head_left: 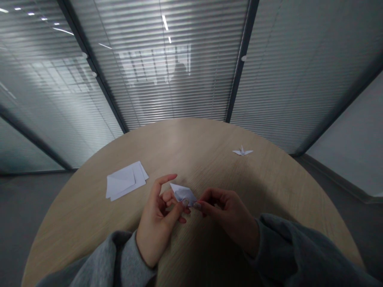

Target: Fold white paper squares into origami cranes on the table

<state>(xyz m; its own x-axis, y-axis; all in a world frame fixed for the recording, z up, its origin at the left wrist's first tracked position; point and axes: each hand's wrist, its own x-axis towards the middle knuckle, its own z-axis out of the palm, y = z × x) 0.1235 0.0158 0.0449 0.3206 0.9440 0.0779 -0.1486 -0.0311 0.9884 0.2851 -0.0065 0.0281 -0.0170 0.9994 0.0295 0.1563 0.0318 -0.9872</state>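
Observation:
A small piece of folded white paper (183, 193), drawn to a point at its upper left, is held between my two hands above the table. My left hand (163, 215) grips its lower edge with the thumb in front and fingers behind, the index finger raised off it. At the paper's right end, my right hand (226, 211) pinches the corner between thumb and index finger. The fingertips hide part of the lower edge.
The round wooden table (185, 139) spreads under both hands. Several white paper sheets (125, 181) lie overlapped at the left. A finished white paper crane (242, 151) stands at the back right. Glass panels with blinds (179, 95) rise behind the table's far edge.

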